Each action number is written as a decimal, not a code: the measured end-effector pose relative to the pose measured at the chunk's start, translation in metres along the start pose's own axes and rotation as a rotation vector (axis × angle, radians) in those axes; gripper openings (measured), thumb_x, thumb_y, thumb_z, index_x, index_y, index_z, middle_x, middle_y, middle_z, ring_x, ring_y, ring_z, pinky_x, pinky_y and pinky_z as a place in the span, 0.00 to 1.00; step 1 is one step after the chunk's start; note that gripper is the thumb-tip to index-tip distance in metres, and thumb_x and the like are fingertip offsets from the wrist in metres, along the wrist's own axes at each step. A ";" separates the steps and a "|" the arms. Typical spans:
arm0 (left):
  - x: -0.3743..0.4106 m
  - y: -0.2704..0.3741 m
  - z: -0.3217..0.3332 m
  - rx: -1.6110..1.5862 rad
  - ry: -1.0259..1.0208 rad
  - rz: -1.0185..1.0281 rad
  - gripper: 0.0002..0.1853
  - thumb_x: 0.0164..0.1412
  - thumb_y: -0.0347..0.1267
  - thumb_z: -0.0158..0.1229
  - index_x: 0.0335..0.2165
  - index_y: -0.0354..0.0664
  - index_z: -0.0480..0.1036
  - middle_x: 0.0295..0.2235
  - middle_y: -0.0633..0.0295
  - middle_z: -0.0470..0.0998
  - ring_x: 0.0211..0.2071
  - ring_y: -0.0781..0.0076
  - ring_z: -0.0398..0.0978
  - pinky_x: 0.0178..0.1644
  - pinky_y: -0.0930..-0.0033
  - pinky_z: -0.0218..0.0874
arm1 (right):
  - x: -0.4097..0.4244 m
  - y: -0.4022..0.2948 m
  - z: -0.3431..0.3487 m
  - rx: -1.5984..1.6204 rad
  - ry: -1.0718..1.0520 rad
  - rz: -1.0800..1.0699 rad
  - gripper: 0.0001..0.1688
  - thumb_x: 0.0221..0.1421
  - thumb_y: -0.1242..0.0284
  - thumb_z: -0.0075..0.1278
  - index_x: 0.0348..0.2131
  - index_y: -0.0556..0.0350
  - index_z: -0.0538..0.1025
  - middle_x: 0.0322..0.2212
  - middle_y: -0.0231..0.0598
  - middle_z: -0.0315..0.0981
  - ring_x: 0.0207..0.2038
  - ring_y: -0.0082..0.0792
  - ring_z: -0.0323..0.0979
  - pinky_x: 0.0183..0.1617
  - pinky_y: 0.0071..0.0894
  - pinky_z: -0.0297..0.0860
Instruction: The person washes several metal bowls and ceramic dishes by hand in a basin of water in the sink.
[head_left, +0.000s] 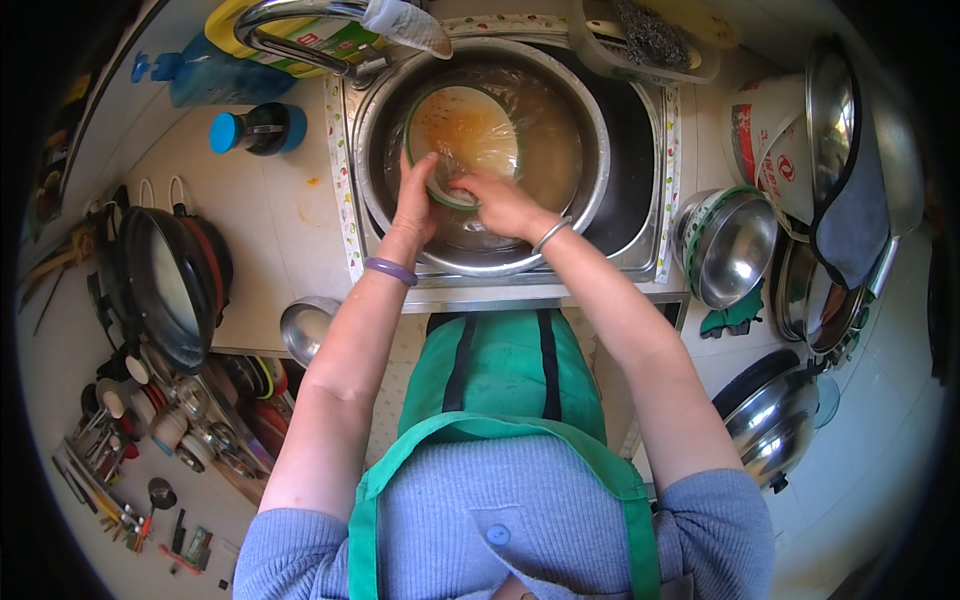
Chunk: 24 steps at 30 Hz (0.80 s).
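Observation:
A white bowl with a green rim (480, 127) is tilted over a large stainless steel basin (598, 150) that stands in the sink. Orange-brown residue and some liquid show inside the bowl. My left hand (415, 196) grips the bowl's near left rim, thumb on the inside. At the near edge of the bowl, my right hand (504, 204) has its fingers bent inside, against the bowl; whether they hold something small there I cannot tell. Cloudy brownish water (551, 157) lies in the basin below.
A chrome faucet (300, 52) arches at the upper left, near a dark bottle with a blue cap (262, 130). A plastic tub with steel wool (652, 37) sits behind the sink. Stacked metal bowls (731, 247) stand right, pans (169, 285) left, and a small metal bowl (309, 328) at the counter's edge.

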<state>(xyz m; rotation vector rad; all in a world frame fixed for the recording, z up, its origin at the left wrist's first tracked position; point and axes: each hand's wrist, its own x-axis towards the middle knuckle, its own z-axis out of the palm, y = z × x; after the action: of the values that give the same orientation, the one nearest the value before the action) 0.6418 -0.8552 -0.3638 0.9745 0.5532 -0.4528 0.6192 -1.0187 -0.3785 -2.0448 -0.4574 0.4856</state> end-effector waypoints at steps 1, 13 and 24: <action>-0.003 0.002 -0.004 0.031 0.014 -0.022 0.31 0.54 0.40 0.52 0.55 0.49 0.51 0.47 0.56 0.64 0.47 0.63 0.65 0.48 0.58 0.62 | -0.001 -0.003 -0.015 -0.289 -0.047 -0.066 0.22 0.44 0.78 0.42 0.43 0.59 0.71 0.44 0.45 0.67 0.51 0.42 0.59 0.54 0.37 0.57; -0.020 0.030 0.011 0.078 -0.097 -0.378 0.41 0.53 0.62 0.42 0.56 0.48 0.51 0.52 0.54 0.62 0.51 0.55 0.64 0.46 0.47 0.64 | 0.043 -0.006 0.013 0.343 0.101 -0.116 0.25 0.44 0.83 0.39 0.46 0.59 0.67 0.47 0.51 0.57 0.47 0.52 0.61 0.52 0.37 0.59; -0.023 0.024 0.023 0.201 -0.078 -0.386 0.45 0.52 0.64 0.43 0.58 0.47 0.48 0.55 0.52 0.58 0.49 0.47 0.65 0.42 0.50 0.67 | 0.054 0.005 0.007 0.195 0.417 0.361 0.34 0.46 0.84 0.39 0.55 0.66 0.56 0.47 0.56 0.51 0.45 0.48 0.63 0.51 0.34 0.61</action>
<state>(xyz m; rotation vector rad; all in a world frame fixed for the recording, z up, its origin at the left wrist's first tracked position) 0.6434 -0.8611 -0.3236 1.0388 0.6358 -0.9013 0.6623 -0.9888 -0.3946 -1.9725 0.2054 0.2879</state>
